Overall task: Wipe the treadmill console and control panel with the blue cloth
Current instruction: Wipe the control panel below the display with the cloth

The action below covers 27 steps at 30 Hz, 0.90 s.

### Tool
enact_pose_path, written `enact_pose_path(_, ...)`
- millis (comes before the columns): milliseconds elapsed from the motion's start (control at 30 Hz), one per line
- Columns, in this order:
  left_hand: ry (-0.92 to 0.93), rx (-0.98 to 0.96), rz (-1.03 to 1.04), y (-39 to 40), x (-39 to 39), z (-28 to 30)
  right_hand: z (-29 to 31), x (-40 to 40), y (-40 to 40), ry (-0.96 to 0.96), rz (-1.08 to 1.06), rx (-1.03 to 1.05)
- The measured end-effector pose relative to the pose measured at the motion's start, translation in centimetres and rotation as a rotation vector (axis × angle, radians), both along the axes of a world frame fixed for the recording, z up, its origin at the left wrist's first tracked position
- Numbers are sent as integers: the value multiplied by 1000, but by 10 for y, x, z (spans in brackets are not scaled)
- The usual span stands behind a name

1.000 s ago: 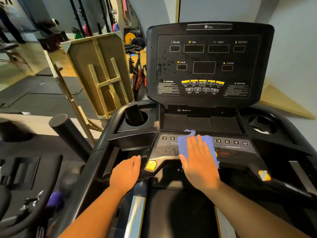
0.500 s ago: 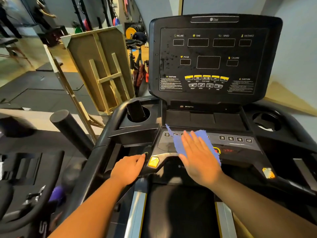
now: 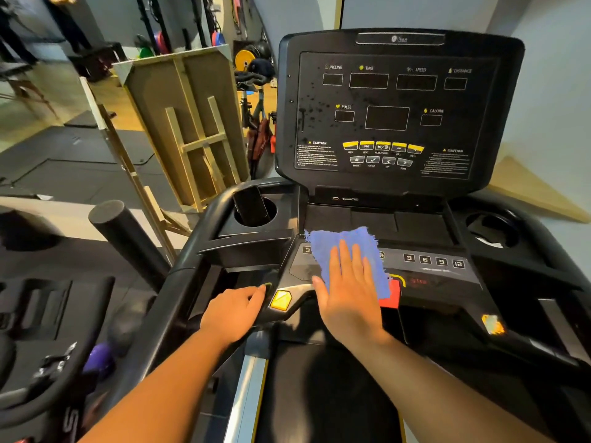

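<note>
The treadmill's upright console (image 3: 399,110) is a black screen with yellow buttons; dark droplets speckle its left side. Below it lies the grey control panel (image 3: 428,263) with number keys. The blue cloth (image 3: 345,247) is spread flat on the panel's left half. My right hand (image 3: 348,292) presses flat on the cloth, fingers together and pointing away from me. My left hand (image 3: 236,311) rests on the left handlebar grip beside a yellow pad (image 3: 280,300), fingers curled over it.
A dark phone (image 3: 251,206) stands in the left cup holder; the right cup holder (image 3: 492,231) holds a pale scrap. A red stop tab (image 3: 390,297) sits by the cloth. A wooden frame (image 3: 185,129), an exercise bike and weight plates stand to the left.
My right hand has slid the blue cloth leftward and slightly away across the control panel, uncovering the red tab. My left hand has stayed on the grip.
</note>
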<state>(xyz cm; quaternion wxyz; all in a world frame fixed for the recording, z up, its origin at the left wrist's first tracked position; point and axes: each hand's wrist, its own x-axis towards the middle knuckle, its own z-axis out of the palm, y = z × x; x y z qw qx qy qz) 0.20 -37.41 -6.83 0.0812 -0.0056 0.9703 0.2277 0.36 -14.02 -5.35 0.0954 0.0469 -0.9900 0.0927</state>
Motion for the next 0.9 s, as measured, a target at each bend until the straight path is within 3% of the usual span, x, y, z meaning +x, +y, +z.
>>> enact_pose_path(267,-1,-26,-2,1,-1,0,-3,-4,39,41,481,225)
enact_pose_path(367,-3,-24,3,0,-2,-1,-7,9,53,57,372,207)
enact_pose_path(500,-13,-25,-4,1,-1,1,6,-7,32,-30,141,-35)
enact_pose_path(667,-10,-12,14,4,1,3,4,-24,-1,-31,136,162)
enact_pose_path(800,-6,-7,14,4,2,3,-4,-5,26,35,281,152)
enact_pose_path(900,9,-26,22,4,1,4,-1,-6,34,37,184,108)
